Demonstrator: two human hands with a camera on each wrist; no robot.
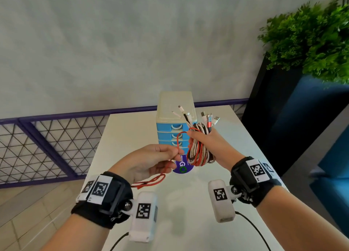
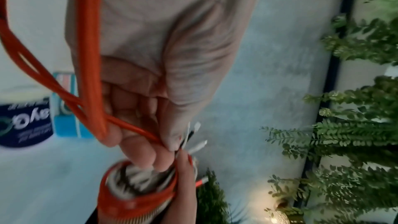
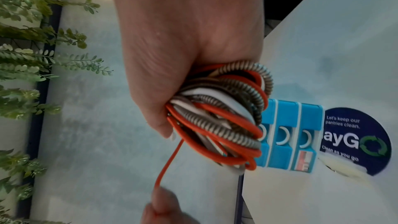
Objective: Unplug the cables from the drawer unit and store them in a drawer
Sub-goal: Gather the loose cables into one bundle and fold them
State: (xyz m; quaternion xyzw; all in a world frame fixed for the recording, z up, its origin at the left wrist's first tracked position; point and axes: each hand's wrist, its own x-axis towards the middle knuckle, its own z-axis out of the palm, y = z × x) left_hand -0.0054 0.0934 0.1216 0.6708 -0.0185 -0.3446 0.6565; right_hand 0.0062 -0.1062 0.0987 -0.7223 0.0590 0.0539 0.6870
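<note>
Red cable (image 1: 178,139) end hidden in left hand (image 1: 149,163); bundle (image 1: 201,148) in right-hand (image 1: 211,143) grip.

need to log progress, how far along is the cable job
Done, it seems: no cable shows plugged into the drawer unit. The right hand grips the coiled cable bundle. In hand: the left hand pinches the loose red cable, which runs up to the bundle. Left: gather in that strand, open a drawer (those visible look closed) and put the bundle in.
</note>
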